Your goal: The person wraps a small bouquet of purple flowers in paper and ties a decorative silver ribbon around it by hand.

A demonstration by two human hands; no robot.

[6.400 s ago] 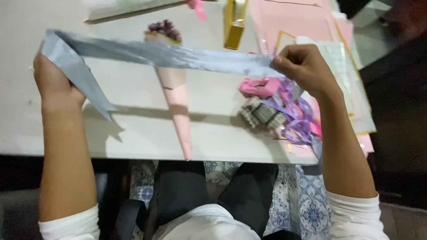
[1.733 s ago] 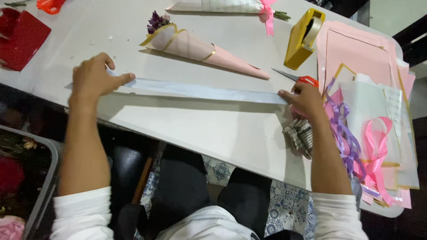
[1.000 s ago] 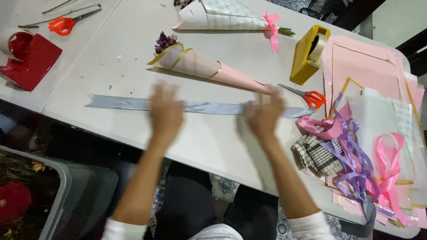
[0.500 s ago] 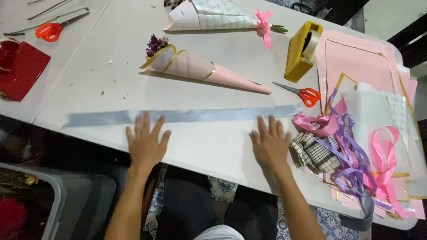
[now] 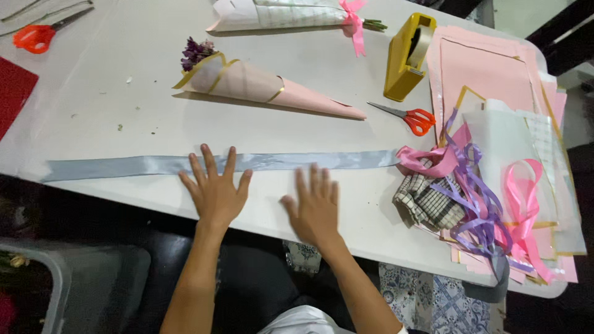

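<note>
A long silver-grey ribbon [image 5: 124,164] lies flat across the white table [image 5: 111,117], running from the left edge to a heap of ribbons on the right. My left hand [image 5: 215,188] is spread flat, palm down, with its fingertips on the ribbon's middle. My right hand [image 5: 314,207] is also flat with fingers apart, just below the ribbon, blurred by motion. Neither hand holds anything. Behind the ribbon lies a pink paper cone [image 5: 266,88] with purple dried flowers in its mouth.
A second wrapped bouquet [image 5: 291,13] with a pink bow lies at the back. A yellow tape dispenser [image 5: 408,55], red-handled scissors [image 5: 411,117], pink paper sheets [image 5: 489,74], tangled ribbons [image 5: 476,198], checked cloth [image 5: 430,201] crowd the right. More scissors [image 5: 37,34] lie far left.
I laid the ribbon down on the table and let go of it. Both hands now press flat, and my right hand has slid left toward the left hand.
</note>
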